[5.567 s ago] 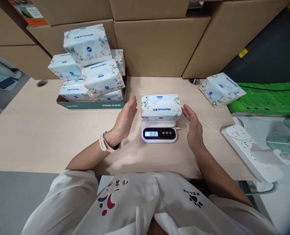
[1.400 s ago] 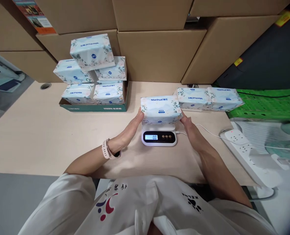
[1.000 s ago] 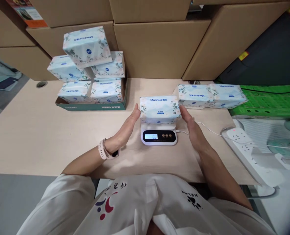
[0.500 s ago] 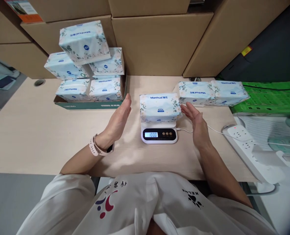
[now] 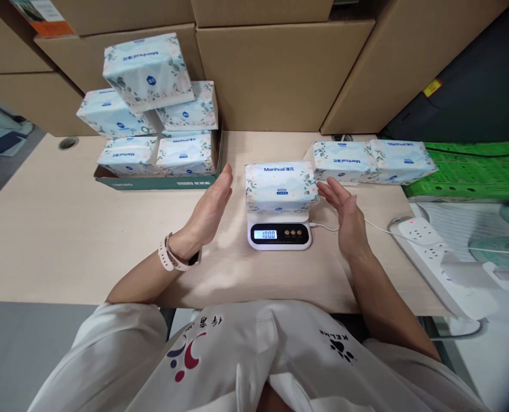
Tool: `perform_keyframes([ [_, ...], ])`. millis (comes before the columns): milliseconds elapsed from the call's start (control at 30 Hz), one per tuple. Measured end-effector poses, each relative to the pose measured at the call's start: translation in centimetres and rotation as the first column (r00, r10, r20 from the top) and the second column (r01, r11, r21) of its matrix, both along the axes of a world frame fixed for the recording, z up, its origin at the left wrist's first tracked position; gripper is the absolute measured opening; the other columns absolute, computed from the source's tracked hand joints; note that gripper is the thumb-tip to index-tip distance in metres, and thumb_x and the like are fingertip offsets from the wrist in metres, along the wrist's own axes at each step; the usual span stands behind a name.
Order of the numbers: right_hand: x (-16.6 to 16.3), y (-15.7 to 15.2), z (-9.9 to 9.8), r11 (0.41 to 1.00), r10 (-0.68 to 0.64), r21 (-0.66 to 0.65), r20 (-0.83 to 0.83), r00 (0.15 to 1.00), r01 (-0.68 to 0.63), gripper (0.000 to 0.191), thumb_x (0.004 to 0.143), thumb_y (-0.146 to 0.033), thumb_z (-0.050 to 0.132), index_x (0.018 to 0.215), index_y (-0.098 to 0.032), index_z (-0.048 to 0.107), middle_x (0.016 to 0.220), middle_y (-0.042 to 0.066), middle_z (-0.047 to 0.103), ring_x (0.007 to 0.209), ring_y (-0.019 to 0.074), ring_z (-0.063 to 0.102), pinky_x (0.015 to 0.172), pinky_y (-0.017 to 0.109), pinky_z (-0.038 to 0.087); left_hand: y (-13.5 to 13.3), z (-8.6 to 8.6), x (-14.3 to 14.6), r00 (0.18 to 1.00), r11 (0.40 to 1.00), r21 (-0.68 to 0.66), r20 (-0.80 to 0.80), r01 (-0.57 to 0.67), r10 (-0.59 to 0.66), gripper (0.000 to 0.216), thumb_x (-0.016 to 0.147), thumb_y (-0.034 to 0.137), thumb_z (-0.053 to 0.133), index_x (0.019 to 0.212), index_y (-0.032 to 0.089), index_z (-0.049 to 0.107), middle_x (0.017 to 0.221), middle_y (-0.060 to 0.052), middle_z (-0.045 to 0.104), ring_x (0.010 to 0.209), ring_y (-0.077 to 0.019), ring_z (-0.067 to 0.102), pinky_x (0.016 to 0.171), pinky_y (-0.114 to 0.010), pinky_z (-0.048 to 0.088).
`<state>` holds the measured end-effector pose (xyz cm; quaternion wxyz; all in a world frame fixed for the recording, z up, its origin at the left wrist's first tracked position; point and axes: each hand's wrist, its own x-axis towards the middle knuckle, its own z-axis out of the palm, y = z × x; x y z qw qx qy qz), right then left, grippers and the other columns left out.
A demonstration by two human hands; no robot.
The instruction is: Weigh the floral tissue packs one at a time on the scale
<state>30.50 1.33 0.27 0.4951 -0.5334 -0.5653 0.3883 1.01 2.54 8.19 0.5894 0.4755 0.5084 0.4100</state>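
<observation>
A tissue pack (image 5: pixel 281 187) with a blue floral wrapper rests on a small white digital scale (image 5: pixel 280 246), whose lit display seems to read 100.0. To the left of the pack, apart from it, my left hand (image 5: pixel 207 212) is open, fingers stretched out and palm turned inward; a pink watch band circles the wrist. My right hand (image 5: pixel 349 220) is open on the other side, its fingertips close to the pack's right edge; whether they touch it I cannot tell. Neither hand holds anything.
Several tissue packs (image 5: pixel 149 74) are stacked in a green open carton (image 5: pixel 160 183) at back left. Two more packs (image 5: pixel 344 162) lie at back right by a green crate (image 5: pixel 477 171). Cardboard boxes (image 5: pixel 275 74) line the back. A power strip (image 5: pixel 430 252) and white cable (image 5: pixel 378 229) sit right.
</observation>
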Motion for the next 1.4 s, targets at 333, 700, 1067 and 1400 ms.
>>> perform_keyframes([
  [333, 0.01, -0.01, -0.10, 1.000, -0.008, 0.017, 0.006, 1.000, 0.008, 0.073, 0.103, -0.078, 0.023, 0.157, -0.039, 0.053, 0.158, 0.003, 0.063, 0.154, 0.0306, 0.054, 0.135, 0.062, 0.032, 0.04, -0.49, -0.19, 1.000, 1.000, 0.026, -0.002, 0.014, -0.014, 0.082, 0.106, 0.067, 0.038, 0.175, 0.030, 0.016, 0.184, 0.004, 0.006, 0.172, -0.0200, 0.007, 0.141, -0.039, 0.013],
  [700, 0.09, 0.00, -0.14, 0.999, 0.000, 0.041, 0.030, 1.000, -0.001, 0.073, 0.103, -0.078, 0.022, 0.158, -0.041, 0.052, 0.159, 0.002, 0.062, 0.153, 0.0310, 0.054, 0.134, 0.063, 0.033, 0.13, -0.88, -0.31, 1.000, 0.999, 0.033, -0.004, 0.016, -0.016, 0.083, 0.105, 0.069, 0.038, 0.175, 0.029, 0.017, 0.185, 0.002, 0.006, 0.172, -0.0225, 0.007, 0.141, -0.040, 0.014],
  [1067, -0.06, -0.21, 0.28, 1.000, -0.004, 0.006, 0.006, 1.000, 0.004, 0.074, 0.101, -0.081, 0.026, 0.157, -0.041, 0.053, 0.160, 0.001, 0.061, 0.155, 0.0315, 0.052, 0.136, 0.063, 0.029, -0.06, -0.56, -0.21, 1.000, 0.999, 0.029, -0.006, 0.030, -0.030, 0.085, 0.105, 0.070, 0.038, 0.175, 0.028, 0.016, 0.185, 0.001, 0.005, 0.172, -0.0239, 0.006, 0.141, -0.042, 0.014],
  [1400, -0.01, -0.11, 0.04, 0.999, -0.010, 0.035, 0.007, 1.000, 0.010, 0.071, 0.103, -0.077, 0.027, 0.156, -0.040, 0.054, 0.158, 0.002, 0.063, 0.153, 0.0314, 0.054, 0.135, 0.063, 0.031, -0.07, -0.63, -0.14, 1.000, 0.999, 0.022, 0.008, 0.029, -0.030, 0.085, 0.105, 0.069, 0.040, 0.175, 0.029, 0.015, 0.184, 0.003, 0.005, 0.172, -0.0209, 0.008, 0.141, -0.041, 0.013],
])
